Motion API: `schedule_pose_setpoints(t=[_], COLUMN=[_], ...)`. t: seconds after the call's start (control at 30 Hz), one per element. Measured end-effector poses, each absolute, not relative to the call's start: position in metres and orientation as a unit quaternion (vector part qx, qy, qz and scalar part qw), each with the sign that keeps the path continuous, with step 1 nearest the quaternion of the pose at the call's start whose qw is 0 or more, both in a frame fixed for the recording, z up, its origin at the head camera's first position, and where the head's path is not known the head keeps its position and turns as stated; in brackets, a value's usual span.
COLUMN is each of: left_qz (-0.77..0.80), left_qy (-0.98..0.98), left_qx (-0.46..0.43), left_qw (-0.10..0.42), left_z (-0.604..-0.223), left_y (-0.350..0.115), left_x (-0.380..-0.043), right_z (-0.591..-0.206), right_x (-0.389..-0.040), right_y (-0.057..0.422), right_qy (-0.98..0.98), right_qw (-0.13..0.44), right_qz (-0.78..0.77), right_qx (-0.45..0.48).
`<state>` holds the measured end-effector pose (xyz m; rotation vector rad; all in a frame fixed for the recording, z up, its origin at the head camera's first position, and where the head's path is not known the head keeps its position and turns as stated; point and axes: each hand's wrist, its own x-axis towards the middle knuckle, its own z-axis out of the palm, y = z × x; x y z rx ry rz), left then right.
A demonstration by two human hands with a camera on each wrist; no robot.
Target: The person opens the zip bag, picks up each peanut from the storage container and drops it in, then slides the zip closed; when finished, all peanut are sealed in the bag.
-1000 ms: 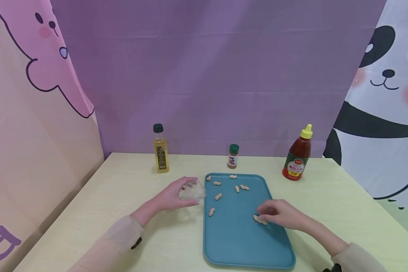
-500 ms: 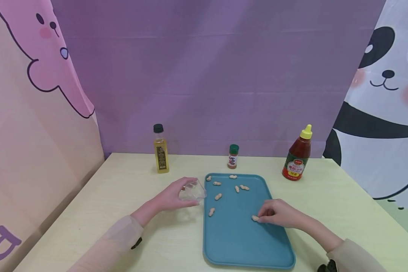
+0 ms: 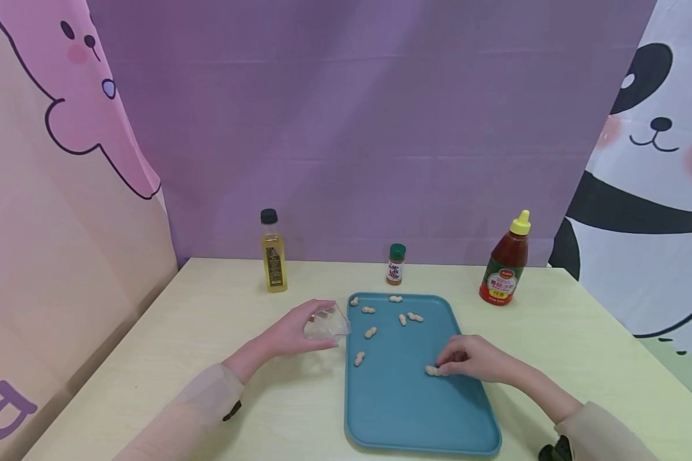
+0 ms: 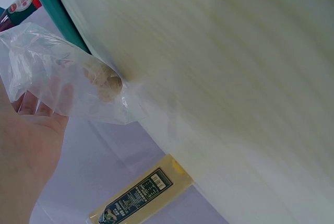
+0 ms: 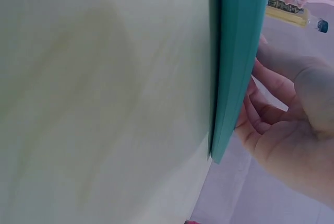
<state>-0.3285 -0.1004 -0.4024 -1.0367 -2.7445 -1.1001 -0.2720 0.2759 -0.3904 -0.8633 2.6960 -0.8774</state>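
Note:
My left hand holds a clear plastic bag by its mouth, just off the tray's left edge. Inside the bag, the left wrist view shows a few peanuts. My right hand is low over the right side of a blue tray, pinching an unshelled peanut between thumb and fingers. In the right wrist view the tray's rim hides those fingertips and the peanut. Several more peanuts lie scattered over the tray's far half and left side.
Behind the tray stand an oil bottle with a black cap, a small green-capped spice jar and a red sauce bottle with a yellow nozzle. The pale wooden table meets a purple backdrop.
My right fingers have closed on the peanut, which has shifted slightly left on the tray. The left hand and its bag have stayed in place.

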Motion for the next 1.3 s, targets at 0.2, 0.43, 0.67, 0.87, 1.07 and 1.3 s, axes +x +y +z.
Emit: schedule_pose_setpoints(t=[0.2,0.43,0.67,0.87,1.07,1.3], left_qz=[-0.351,-0.349,-0.350,-0.351,-0.355,-0.353], left_qy=[-0.874,-0.877,-0.876,-0.876,-0.875,-0.873], left_qx=[-0.336,-0.329,-0.333,-0.330,-0.329,-0.336], left_qw=[0.005,0.002,0.005,0.001,-0.001,0.002], left_z=[-0.403,-0.404,-0.402,-0.401,-0.400,-0.401], left_y=[-0.101,-0.101,-0.101,-0.101,-0.100,-0.100], left_x=[-0.328,-0.328,-0.328,-0.327,-0.325,-0.326], right_z=[-0.391,-0.387,-0.376,-0.369,-0.363,-0.359], right_x=[-0.272,-0.271,-0.275,-0.284,-0.292,-0.302], right_y=[0.277,0.275,0.269,0.253,0.228,0.196], right_qy=[0.901,0.905,0.911,0.919,0.913,0.908], right_qw=[0.100,0.108,0.086,0.042,0.002,-0.035], right_qz=[-0.300,-0.295,-0.291,-0.277,-0.284,-0.283], right_qx=[-0.298,-0.287,-0.280,-0.279,-0.292,-0.305])
